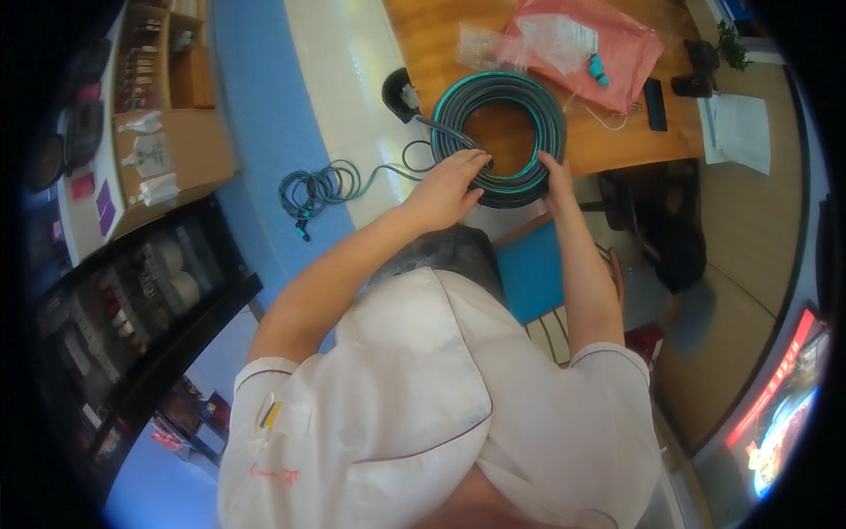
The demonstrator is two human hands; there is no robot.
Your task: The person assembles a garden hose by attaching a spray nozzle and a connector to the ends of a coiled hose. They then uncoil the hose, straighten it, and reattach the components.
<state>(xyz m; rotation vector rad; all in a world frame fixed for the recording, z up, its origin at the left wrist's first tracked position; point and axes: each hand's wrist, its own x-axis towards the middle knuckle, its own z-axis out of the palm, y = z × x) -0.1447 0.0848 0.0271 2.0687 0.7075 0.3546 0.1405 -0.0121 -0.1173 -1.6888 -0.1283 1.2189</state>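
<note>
A dark garden hose (548,106) with teal stripes is wound in a thick ring at the table's near edge. My right hand (555,179) grips the ring's lower right side, the thumb over the top and the other fingers largely hidden. At the lower left of the ring, my left hand (448,187) closes over the hose, its fingers reaching toward the inner opening. A thinner length of hose runs left from the ring to a loose coil (322,189) on the floor, with a dark and teal connector (304,231) at its end.
On the wooden table (432,35) lie a pink plastic bag (634,57), clear wrapping (489,48), a teal fitting (599,72) and a flat black device (654,104). White papers (742,132) lie to the right. A blue chair seat (531,273) is below the table; shelves stand left.
</note>
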